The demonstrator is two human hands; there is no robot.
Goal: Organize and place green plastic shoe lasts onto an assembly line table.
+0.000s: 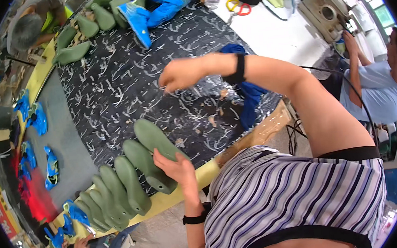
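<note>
My left hand (177, 167) lies with fingers stretched out against the lower end of a green shoe last (152, 133), the one nearest the middle of the table. Beside it, a row of similar green shoe lasts (130, 179) runs leftward along the near table edge. Over the middle of the dark, white-marked table cover (123, 78) hovers my right hand (180, 75), its fingers curled downward. Whatever those fingers may hold is hidden. A dark blue cloth (250, 98) lies under my right forearm.
Blue shoes (135, 23) and more green lasts (104, 16) sit at the far edge. Yellow-and-red-handled scissors (239, 8) lie on the white surface. More blue shoes (37, 118) stand on the left. Co-workers sit at the right (376, 80), lower left and upper left.
</note>
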